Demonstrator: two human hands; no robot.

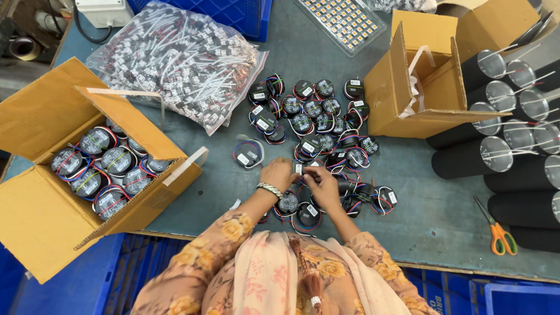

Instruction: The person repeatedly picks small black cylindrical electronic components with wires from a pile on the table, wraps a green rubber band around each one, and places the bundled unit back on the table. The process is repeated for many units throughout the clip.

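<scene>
My left hand (278,173) and my right hand (322,185) meet over the grey table (431,204), fingers pinched together on a small white connector (298,169) with thin wires. A silver bracelet sits on my left wrist. Around both hands lies a heap of several round black driver units (318,125) with red, blue and black wires. One unit (247,155) lies apart to the left of my left hand. More units rest just below my hands, near my floral sleeves.
An open cardboard box (41,216) at the left holds several more units. A clear bag of wired connectors (175,64) lies behind. Another open box (408,87), black cylinders (466,160), a tray of small yellow chips (347,20) and orange-handled scissors (499,233) stand to the right.
</scene>
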